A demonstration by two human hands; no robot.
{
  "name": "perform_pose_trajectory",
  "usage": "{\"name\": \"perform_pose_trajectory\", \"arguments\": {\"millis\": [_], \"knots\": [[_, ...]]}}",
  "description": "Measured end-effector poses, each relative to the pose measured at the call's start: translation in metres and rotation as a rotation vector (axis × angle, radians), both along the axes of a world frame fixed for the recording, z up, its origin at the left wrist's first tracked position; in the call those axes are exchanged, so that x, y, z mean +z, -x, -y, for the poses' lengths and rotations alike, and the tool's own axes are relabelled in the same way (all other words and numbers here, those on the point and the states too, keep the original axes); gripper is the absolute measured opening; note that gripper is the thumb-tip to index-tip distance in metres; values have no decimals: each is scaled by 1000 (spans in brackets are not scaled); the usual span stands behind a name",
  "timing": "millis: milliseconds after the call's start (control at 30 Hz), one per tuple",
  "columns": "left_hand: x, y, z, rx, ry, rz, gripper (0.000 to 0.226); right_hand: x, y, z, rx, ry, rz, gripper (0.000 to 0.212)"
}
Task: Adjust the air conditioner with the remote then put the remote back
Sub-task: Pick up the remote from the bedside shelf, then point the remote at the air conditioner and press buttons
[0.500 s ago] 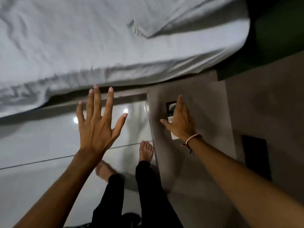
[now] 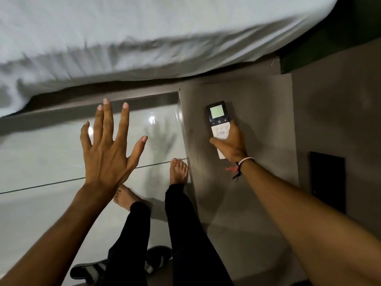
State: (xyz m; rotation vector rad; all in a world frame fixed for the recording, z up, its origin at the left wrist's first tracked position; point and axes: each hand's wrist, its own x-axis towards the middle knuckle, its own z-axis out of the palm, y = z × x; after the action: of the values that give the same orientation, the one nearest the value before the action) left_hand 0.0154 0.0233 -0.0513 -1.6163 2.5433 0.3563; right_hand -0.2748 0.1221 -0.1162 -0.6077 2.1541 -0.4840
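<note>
A slim white remote with a black top and a lit green screen is over the grey bedside table. My right hand is wrapped around its lower half, thumb on the left edge. Whether the remote still rests on the table or is lifted I cannot tell. My left hand hovers over the floor with fingers spread wide and holds nothing. No air conditioner is in view.
A bed with a white sheet fills the top. Glossy white floor tiles lie under my left hand, with my bare feet and a black striped shoe below. A black flat object lies at the table's right.
My right hand, which lay spread over the remote, has closed around its lower half, uncovering the screen. The view has shifted closer. My left hand stays spread.
</note>
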Motion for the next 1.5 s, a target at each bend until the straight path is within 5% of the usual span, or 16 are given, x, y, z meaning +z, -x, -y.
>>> {"name": "perform_pose_trajectory", "arguments": {"millis": [367,500,733,1133,1500], "knots": [[104,-6,58,-60,223,-67,77,132,-15,79,27,244,291,46],[187,-21,96,-33,381,-112,76,219,-32,132,43,409,348,44],[357,-68,134,54,662,-167,74,402,-86,212,240,712,449,12],[662,-188,152,252,1087,-147,79,722,-237,278,534,1104,441,20],[806,-264,120,397,1266,-82,87,889,-321,277,601,1234,500,5]]}}
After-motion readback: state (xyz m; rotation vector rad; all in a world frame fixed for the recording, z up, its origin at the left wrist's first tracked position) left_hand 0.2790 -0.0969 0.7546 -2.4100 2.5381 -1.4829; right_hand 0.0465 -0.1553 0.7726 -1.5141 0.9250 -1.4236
